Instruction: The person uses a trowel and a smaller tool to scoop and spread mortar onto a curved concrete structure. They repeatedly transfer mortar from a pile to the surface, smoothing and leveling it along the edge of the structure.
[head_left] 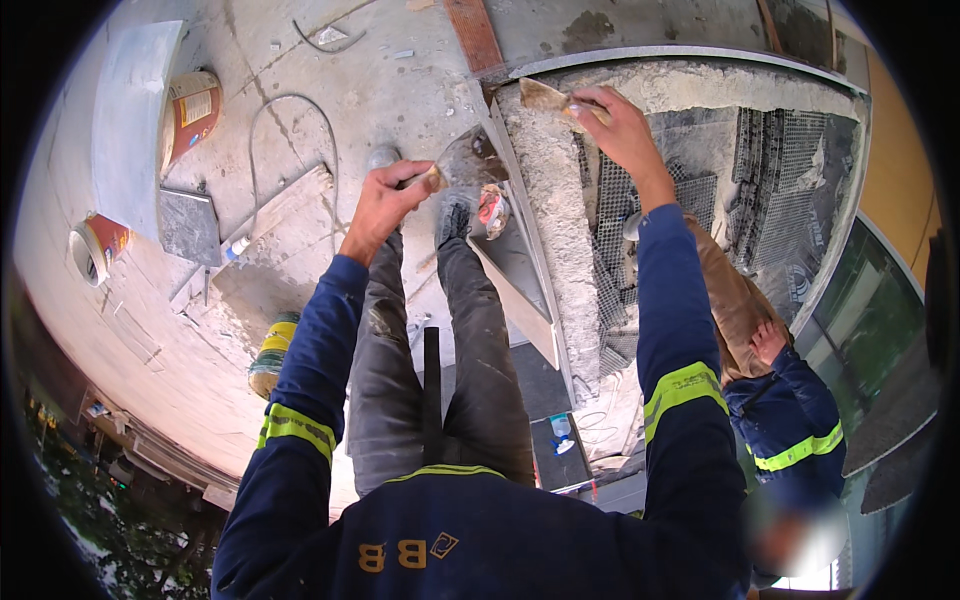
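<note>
My left hand (385, 203) is closed round the wooden handle of a wide plastering trowel (474, 157). Its broad, mortar-smeared blade points right, just short of a long straight metal edge (520, 190). Farther right, my right hand (618, 130) grips a smaller putty knife (541, 95) by its handle. That blade, coated in beige paste, is held over the far left corner of a frame lined with rough mortar (545, 170). The two blades are apart. Between my feet and the metal edge lies a red and white bag (492, 211).
A co-worker (790, 400) in a blue jacket is to my right, beside black mesh sheets (780, 190). On the left are a brown bucket (190, 118), a tipped bucket (90, 255), a yellow-green bucket (272, 358), a dark tile (190, 225) and a looped cable (292, 98).
</note>
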